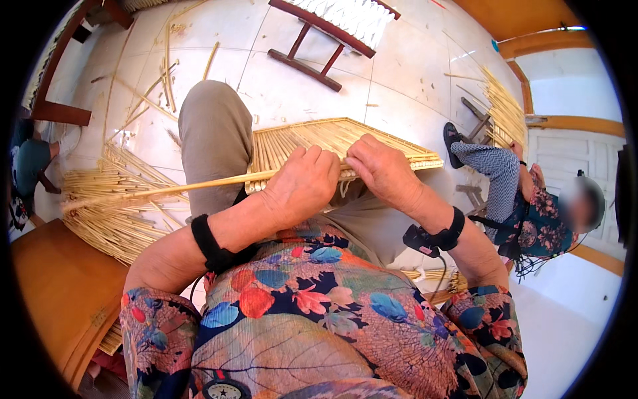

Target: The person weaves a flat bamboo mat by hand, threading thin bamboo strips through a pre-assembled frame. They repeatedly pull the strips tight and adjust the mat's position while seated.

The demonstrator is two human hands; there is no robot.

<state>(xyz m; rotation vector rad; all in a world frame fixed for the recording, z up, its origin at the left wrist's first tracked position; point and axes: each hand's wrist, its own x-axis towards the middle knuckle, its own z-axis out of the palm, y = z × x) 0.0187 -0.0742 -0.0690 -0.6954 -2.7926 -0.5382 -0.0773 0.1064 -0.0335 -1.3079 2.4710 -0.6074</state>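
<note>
A flat panel of straw stalks (299, 138), bound side by side, lies across my lap. Along its near edge runs a long single stalk (222, 181), its frayed tip reaching far out to the left. My left hand (304, 179) is closed around this stalk, knuckles up. Close by on the right, my right hand (384, 169) is closed at the panel's near edge, fingertips pinched where the stalk meets it. Its fingers hide exactly what they grip. A short pale cord (344, 187) hangs from the edge between the hands.
Loose stalks (116, 219) are heaped on the floor at left, beside a wooden cabinet (60, 292). A low stool with a white woven seat (332, 26) stands ahead. At right sits another person (505, 179) near a straw bundle (508, 110). Straw scraps litter the tiles.
</note>
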